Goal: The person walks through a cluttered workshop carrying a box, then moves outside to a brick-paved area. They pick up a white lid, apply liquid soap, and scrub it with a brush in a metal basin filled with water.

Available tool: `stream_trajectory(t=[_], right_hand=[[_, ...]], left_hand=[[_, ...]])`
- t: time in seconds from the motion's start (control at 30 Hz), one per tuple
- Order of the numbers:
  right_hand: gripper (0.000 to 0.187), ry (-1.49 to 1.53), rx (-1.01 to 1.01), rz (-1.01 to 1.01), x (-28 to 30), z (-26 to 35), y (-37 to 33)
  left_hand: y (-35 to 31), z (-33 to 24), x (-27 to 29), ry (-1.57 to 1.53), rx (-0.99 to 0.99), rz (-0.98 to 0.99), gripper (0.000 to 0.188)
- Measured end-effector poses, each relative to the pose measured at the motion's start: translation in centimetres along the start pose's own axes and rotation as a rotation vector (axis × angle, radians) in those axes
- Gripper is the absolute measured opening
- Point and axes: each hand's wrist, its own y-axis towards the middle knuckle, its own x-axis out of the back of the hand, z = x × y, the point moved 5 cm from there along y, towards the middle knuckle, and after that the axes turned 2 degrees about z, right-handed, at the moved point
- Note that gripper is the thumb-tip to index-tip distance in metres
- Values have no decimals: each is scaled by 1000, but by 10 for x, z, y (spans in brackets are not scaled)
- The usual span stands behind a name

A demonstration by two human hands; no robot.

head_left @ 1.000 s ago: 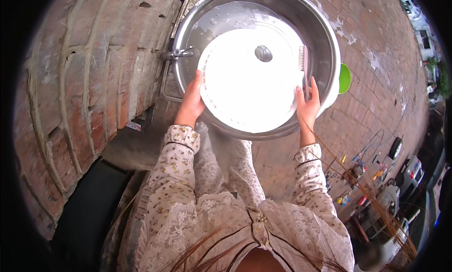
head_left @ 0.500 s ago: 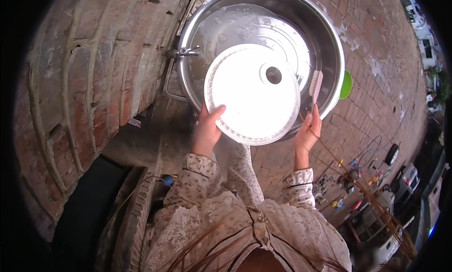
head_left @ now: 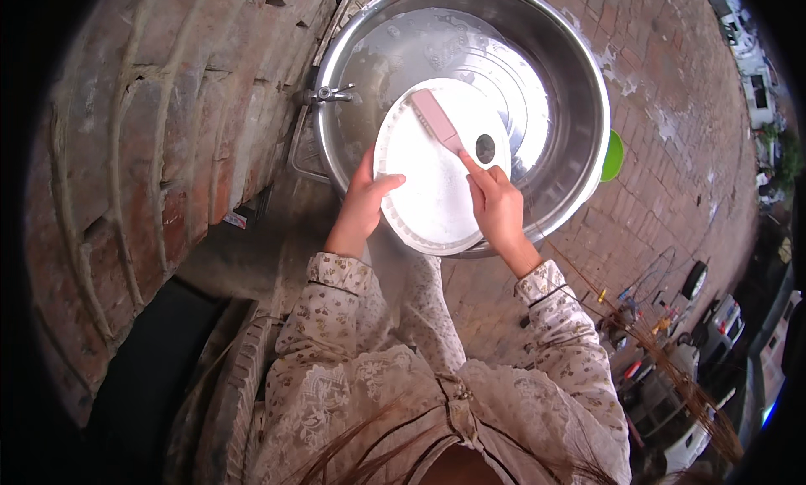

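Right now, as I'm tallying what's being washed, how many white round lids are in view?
1: the white lid is tilted over the steel basin, left hand gripping its edge, right hand pressing a pink brush on it.

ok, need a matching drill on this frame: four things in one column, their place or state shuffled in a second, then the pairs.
Things:
1. white round lid
2. pink brush
3. tap
4. green bowl

Places or states:
A. on the paving, half hidden behind the right rim of the steel basin
B. gripped at its left edge by the left hand
C. at the basin's left rim, next to the brick wall
D. held by the right hand, its head lying on the lid

Pairs: 1-B, 2-D, 3-C, 4-A
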Motion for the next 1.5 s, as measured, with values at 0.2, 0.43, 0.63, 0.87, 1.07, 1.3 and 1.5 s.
stream_trajectory(t=[0.2, 0.43, 0.63, 0.87, 1.07, 1.3, 1.5], right_hand=[[41, -32, -135, -22, 4, -16, 16], [42, -32, -88, 19, -8, 2, 5], [39, 66, 7, 16, -13, 30, -6], [33, 20, -108, -147, -4, 17, 21], [30, 183, -256, -238, -16, -18, 32], [35, 142, -208, -136, -26, 26, 23], [30, 260, -409, -251, -28, 5, 36]], left_hand=[[-4, 7, -6, -57, 79, 11, 61], [2, 1, 0, -15, 46, 5, 59], [3, -9, 1, -32, 44, 1, 60], [-15, -4, -2, 35, -89, -84, 62], [-15, 1, -7, 20, -140, -110, 61], [-18, -5, -4, 14, -146, -131, 63], [-19, 9, -3, 132, -243, -162, 62]])
